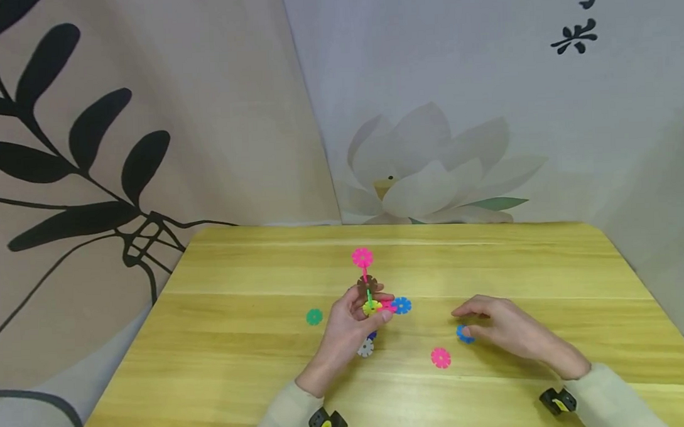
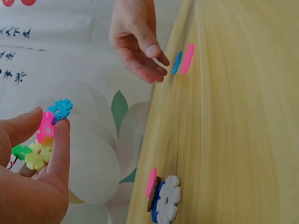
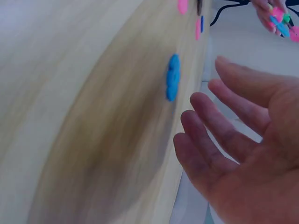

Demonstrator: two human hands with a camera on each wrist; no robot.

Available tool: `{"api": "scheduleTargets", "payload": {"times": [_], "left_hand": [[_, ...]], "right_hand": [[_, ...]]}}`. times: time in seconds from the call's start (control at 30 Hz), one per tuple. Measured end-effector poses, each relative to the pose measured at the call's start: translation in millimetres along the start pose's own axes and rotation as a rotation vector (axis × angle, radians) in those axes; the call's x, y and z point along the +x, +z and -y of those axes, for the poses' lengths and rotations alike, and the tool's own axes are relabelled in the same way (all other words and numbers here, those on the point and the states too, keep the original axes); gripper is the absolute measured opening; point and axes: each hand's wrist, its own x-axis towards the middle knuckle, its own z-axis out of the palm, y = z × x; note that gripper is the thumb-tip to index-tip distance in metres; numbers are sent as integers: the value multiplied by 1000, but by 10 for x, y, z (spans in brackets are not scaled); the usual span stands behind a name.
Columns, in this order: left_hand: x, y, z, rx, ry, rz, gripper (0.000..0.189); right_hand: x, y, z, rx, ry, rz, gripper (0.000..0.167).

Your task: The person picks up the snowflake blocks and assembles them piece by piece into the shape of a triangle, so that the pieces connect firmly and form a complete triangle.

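Observation:
My left hand [image 1: 346,329] holds a joined chain of flower-shaped plastic discs above the table. In the left wrist view, thumb and a finger pinch its pink disc [image 2: 46,127], with a blue disc [image 2: 60,110] joined at the outer end and a yellow disc [image 2: 39,155] and a green disc [image 2: 21,151] on the other side. In the head view, a brown disc [image 1: 368,284] and a pink disc [image 1: 363,257] extend from the chain's far end. My right hand [image 1: 507,327], fingers apart and loosely bent, hovers just over a loose blue disc [image 3: 173,78] and holds nothing.
On the wooden table [image 1: 239,355] lie a loose pink disc [image 1: 441,358] left of the right hand and a green disc [image 1: 314,317] left of the left hand. A white disc [image 1: 366,348] and a dark blue disc [image 1: 372,335] lie below the left hand. Printed fabric stands behind.

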Motion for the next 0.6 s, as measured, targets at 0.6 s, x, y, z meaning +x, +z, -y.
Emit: {"api": "scheduleTargets", "payload": {"times": [0.6], "left_hand": [[40, 8, -22, -8, 23, -9, 44]], "right_hand": [[-23, 10, -154, -60, -94, 58, 32]]}}
